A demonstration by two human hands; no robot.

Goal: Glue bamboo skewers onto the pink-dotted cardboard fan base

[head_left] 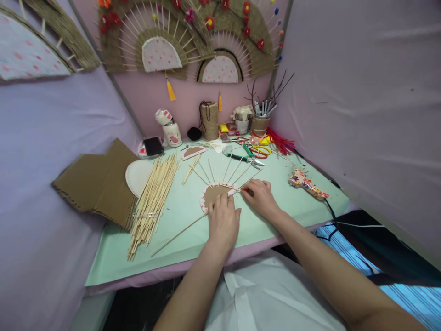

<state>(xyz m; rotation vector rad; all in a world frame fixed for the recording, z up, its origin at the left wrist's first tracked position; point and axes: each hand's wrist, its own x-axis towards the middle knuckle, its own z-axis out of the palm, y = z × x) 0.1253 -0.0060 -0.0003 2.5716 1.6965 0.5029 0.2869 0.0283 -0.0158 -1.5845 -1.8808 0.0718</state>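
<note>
A brown cardboard half-disc (214,192) with a pink dotted rim lies on the green table (292,202). Several thin bamboo sticks (230,169) fan out from its edge. My left hand (223,221) rests flat on the half-disc, fingers spread and pressing it down. My right hand (261,197) sits just to the right, fingers pinched on a bamboo stick (251,178) at the fan's right side. Another long stick (177,235) lies loose, running down-left from the half-disc.
A pile of bamboo sticks (153,202) lies at left beside a white half-disc (136,177) and folded cardboard (99,184). Scissors and cutters (248,155), a twine spool (209,120), jars and a patterned glue gun (306,183) stand behind and to the right. Finished fans hang on the wall.
</note>
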